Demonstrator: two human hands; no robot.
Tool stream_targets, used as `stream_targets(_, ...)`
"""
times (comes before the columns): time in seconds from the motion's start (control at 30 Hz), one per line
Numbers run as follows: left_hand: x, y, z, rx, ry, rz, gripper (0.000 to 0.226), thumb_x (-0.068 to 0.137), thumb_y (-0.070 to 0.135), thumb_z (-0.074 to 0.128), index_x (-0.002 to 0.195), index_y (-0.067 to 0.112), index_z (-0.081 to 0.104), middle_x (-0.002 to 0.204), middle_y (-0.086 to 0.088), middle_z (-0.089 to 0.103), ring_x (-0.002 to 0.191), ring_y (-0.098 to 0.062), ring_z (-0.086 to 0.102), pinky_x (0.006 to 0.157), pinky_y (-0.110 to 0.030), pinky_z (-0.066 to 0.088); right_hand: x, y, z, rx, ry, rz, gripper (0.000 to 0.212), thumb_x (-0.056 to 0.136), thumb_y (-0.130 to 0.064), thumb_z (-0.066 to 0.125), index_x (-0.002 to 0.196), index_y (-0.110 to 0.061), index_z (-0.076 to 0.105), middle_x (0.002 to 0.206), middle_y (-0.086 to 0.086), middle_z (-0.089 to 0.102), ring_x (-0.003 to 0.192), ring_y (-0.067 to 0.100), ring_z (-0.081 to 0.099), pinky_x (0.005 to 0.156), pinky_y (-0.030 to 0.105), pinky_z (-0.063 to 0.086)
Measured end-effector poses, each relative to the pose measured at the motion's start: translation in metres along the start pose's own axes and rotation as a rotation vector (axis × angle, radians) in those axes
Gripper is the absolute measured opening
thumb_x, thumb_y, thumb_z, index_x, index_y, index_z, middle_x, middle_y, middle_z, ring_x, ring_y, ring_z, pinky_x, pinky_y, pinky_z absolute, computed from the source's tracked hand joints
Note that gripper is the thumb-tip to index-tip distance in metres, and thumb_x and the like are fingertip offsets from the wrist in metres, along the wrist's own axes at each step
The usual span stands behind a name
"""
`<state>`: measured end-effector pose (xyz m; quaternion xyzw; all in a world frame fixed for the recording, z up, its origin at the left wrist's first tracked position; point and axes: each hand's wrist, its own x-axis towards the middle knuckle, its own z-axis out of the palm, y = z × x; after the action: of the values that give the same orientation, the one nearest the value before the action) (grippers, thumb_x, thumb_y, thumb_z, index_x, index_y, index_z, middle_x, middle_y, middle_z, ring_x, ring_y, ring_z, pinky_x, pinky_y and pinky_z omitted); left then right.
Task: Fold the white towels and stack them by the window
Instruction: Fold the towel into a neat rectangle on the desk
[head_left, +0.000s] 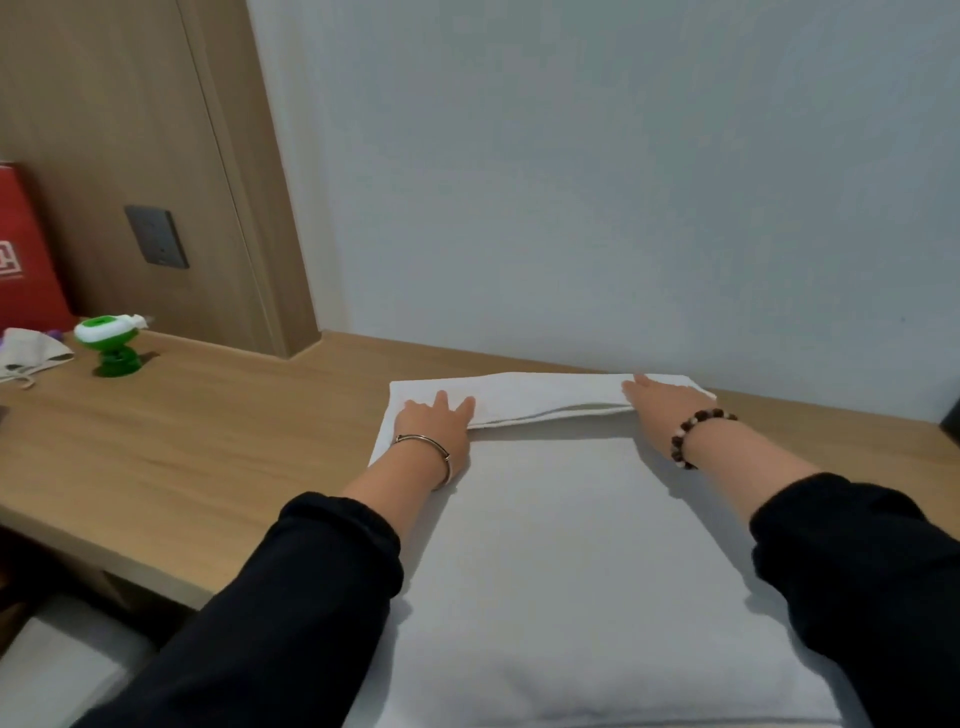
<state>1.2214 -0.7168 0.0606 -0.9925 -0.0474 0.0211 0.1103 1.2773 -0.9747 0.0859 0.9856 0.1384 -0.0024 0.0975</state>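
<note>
Red bag (21, 249) at 9 o'clock, cut by the frame edge, leaning on the wood panel. Cloth (31, 353) and green gadget (111, 340) just below it on the desk (208, 441), near its far edge, well apart from the towel. Bare desk between gadget and towel, open room there; desk front edge runs out toward 7 o'clock. Left hand (436, 421) at centre, fingers straight and spread, pressing flat on the towel's far left corner, gripping nothing. Towel (561, 545) lies flat on the desk from centre to 6 o'clock, near end leaving the frame; far edge folded back into a narrow band along the wall at 12 o'clock, close to it. Right hand (665, 402) at 2 o'clock, fingers out flat on the band's right end; thumb hidden, no grip visible. Strip of bare desk right of the towel toward 3 o'clock.
</note>
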Motion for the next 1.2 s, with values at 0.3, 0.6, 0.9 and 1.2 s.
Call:
stream_targets(0.3, -0.018, -0.006, 0.003, 0.125, 0.085, 0.065, 0.045, 0.092, 0.01, 0.038, 0.136, 0.015, 0.031, 0.13, -0.005, 0.042, 0.115, -0.029, 0.044, 0.069, -0.035, 0.034, -0.024, -0.004, 0.028, -0.001, -0.004, -0.049, 0.062, 0.095, 0.0, 0.024, 0.152, -0.018, 0.008, 0.161, -0.002, 0.0, 0.147, 0.014, 0.007, 0.118, 0.04, 0.01)
stream_targets(0.6, -0.025, 0.004, -0.014, -0.256, 0.023, 0.151, 0.028, 0.094, 0.036, 0.044, 0.106, 0.016, 0.058, 0.118, -0.004, 0.056, 0.11, -0.026, 0.051, 0.086, -0.034, 0.043, -0.024, -0.015, 0.0, 0.259, -0.151, -0.105, 0.043, 0.099, -0.014, 0.037, 0.14, -0.005, 0.037, 0.149, 0.011, 0.034, 0.136, 0.028, 0.033, 0.11, 0.035, 0.029)
stream_targets(0.9, -0.019, 0.004, 0.001, -0.196, 0.385, 0.273, 0.023, 0.096, 0.021, 0.042, 0.102, 0.018, 0.064, 0.103, -0.001, 0.062, 0.097, -0.025, 0.055, 0.066, -0.029, 0.036, -0.019, -0.045, 0.027, 0.476, 0.209, -0.191, 0.024, 0.092, -0.03, 0.059, 0.114, -0.024, 0.065, 0.119, -0.004, 0.059, 0.114, 0.015, 0.048, 0.092, 0.028, 0.04)
stream_targets(1.2, -0.028, 0.005, 0.0, -0.125, 0.354, 0.357, 0.02, 0.091, 0.008, 0.042, 0.097, 0.016, 0.059, 0.102, -0.001, 0.055, 0.099, -0.022, 0.05, 0.064, -0.031, 0.035, -0.021, -0.052, 0.025, 0.511, 0.302, -0.064, 0.005, 0.089, -0.023, 0.063, 0.087, -0.024, 0.059, 0.092, -0.009, 0.052, 0.083, 0.007, 0.044, 0.067, 0.025, 0.031)
